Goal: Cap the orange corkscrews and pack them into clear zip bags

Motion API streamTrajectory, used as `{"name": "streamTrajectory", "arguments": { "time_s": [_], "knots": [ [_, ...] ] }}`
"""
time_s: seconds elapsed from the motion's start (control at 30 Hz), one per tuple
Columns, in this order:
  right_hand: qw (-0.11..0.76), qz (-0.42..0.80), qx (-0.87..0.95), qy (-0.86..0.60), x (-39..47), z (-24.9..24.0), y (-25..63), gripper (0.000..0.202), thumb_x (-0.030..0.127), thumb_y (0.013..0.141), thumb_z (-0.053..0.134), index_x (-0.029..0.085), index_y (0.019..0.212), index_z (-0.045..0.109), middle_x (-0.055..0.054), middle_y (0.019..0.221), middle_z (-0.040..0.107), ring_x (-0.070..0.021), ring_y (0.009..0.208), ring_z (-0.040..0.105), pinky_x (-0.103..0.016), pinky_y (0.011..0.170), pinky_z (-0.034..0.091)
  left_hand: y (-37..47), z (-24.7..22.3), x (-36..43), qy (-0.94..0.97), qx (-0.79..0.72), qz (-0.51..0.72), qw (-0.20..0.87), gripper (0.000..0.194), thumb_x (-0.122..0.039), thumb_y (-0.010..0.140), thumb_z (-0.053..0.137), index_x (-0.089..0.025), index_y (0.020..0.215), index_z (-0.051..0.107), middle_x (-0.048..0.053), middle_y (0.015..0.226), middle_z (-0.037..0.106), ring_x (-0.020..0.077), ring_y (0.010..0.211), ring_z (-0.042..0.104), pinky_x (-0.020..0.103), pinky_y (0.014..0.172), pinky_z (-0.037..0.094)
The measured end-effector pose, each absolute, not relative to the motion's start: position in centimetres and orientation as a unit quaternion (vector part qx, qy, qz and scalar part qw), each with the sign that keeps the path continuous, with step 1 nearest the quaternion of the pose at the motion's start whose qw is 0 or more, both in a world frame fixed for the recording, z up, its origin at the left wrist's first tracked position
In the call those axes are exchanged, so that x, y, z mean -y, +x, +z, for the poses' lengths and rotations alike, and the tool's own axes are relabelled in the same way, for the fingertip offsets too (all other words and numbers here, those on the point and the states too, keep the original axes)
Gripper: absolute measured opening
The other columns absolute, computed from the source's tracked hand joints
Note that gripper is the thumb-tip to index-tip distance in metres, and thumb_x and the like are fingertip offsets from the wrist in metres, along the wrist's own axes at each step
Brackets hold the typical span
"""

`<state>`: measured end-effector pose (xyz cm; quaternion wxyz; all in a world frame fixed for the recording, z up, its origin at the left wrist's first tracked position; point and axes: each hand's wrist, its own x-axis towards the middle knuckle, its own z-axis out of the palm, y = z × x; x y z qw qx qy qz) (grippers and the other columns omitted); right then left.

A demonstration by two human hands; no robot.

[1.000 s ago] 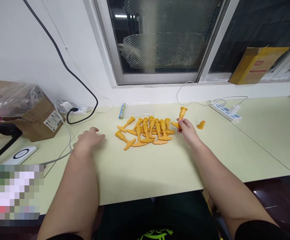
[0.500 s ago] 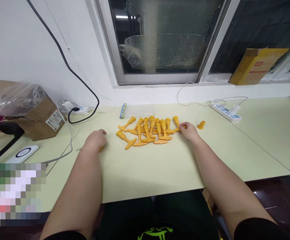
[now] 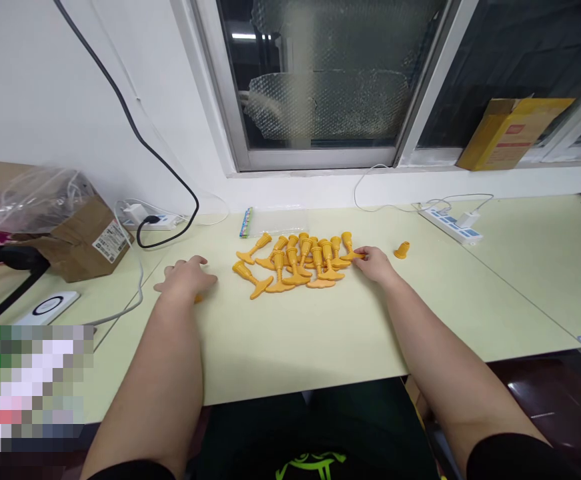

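Observation:
A cluster of yellow plastic T-handled pieces (image 3: 297, 263), each with a ribbed cup-shaped end, lies in the middle of the table (image 3: 295, 347). At the cluster's right edge my right hand (image 3: 376, 265) pinches the crossbar end of one yellow T-handled piece (image 3: 347, 247). My left hand (image 3: 184, 280) is at the left, palm down with fingers spread apart. Partly hidden under its wrist, a bit of a yellow piece (image 3: 199, 299) shows; its shape cannot be made out. To the right of my right hand sits a loose yellow ribbed cup (image 3: 401, 250).
Behind the cluster lies a clear plastic bag (image 3: 277, 220) with a coloured header. Power strips with cables stand at the back left (image 3: 163, 221) and back right (image 3: 453, 225). A cardboard box (image 3: 87, 233) and a white charging pad (image 3: 47, 307) occupy the left side.
My left hand has opened, its fingers spreading outward from a more closed pose. The right hand has shifted slightly left with the piece it pinches, bringing it closer to the cluster.

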<state>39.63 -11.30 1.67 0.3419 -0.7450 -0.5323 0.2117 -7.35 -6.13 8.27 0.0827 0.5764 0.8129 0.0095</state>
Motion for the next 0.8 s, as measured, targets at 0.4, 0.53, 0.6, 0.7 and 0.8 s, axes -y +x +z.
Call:
{"name": "streamTrajectory", "arguments": {
  "time_s": [0.4,0.53,0.6,0.7,0.8],
  "knots": [
    [0.449,-0.052,0.416,-0.789,12.0,2.4,45.4,0.049,0.028,0.079,0.061,0.019,0.126,0.07,-0.016,0.137,0.049,-0.0348,0.131,0.045,-0.05,0.117,0.035,-7.2,7.2,5.6,0.665,-0.736,0.007,0.123,0.054,-0.019,0.058,0.072,-0.024,0.112,0.07,0.012,0.118,0.076,0.0316,0.098,0.074,0.035,0.077,0.055],
    [0.392,0.022,0.382,-0.837,11.9,1.7,46.3,0.059,0.027,0.079,0.064,0.021,0.138,0.067,-0.015,0.155,0.041,-0.0383,0.141,0.037,-0.051,0.119,0.034,-7.0,7.2,5.6,0.646,-0.751,0.042,0.134,0.047,-0.015,0.063,0.073,-0.024,0.109,0.067,0.009,0.107,0.079,0.0298,0.092,0.075,0.034,0.074,0.054],
    [0.365,0.053,0.383,-0.847,11.7,1.4,46.3,0.061,0.026,0.081,0.063,0.02,0.142,0.065,-0.016,0.157,0.041,-0.0381,0.145,0.037,-0.051,0.119,0.035,-7.1,7.3,5.6,0.637,-0.757,0.084,0.12,0.045,-0.014,0.065,0.071,-0.023,0.109,0.066,0.01,0.108,0.079,0.0304,0.096,0.074,0.035,0.078,0.054],
    [0.331,0.069,0.387,-0.858,11.5,1.2,46.2,0.062,0.026,0.084,0.062,0.018,0.146,0.062,-0.019,0.156,0.044,-0.0377,0.145,0.039,-0.051,0.118,0.037,-6.7,7.6,5.8,0.632,-0.752,0.163,0.093,0.042,-0.013,0.068,0.068,-0.023,0.109,0.067,0.011,0.112,0.078,0.0323,0.104,0.072,0.039,0.085,0.054],
    [0.315,0.069,0.386,-0.864,11.3,1.1,46.2,0.06,0.024,0.087,0.061,0.019,0.147,0.062,-0.019,0.154,0.047,-0.0359,0.143,0.045,-0.049,0.118,0.039,-5.4,8.0,6.3,0.641,-0.716,0.258,0.094,0.04,-0.012,0.07,0.064,-0.023,0.109,0.069,0.009,0.114,0.077,0.0299,0.105,0.071,0.04,0.093,0.054]
  ]
}}
